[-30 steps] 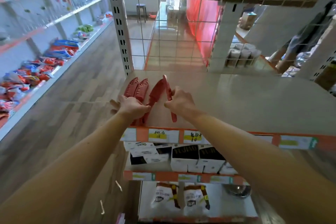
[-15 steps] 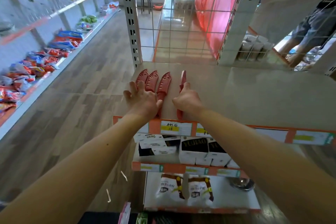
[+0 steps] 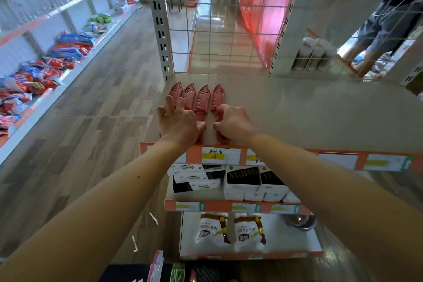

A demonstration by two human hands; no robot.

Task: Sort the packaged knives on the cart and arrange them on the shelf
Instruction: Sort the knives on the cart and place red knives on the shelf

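Observation:
Several red sheathed knives lie side by side, tips pointing away, at the left end of the top shelf. My left hand rests flat with spread fingers on the handles of the leftmost knife and the second knife. The third knife lies just right of that hand. My right hand curls around the handle of the rightmost knife, which lies flat on the shelf. Both hands hide most of the handles.
A wire grid backs the shelf beside a slotted upright post. Tissue packs, white bags and a metal bowl fill lower shelves. Packaged goods show at the bottom edge. A person stands behind the grid.
The rightmost knife, held on edge before, now lies flat beside the third. My left hand has slid forward and spread over the left knives.

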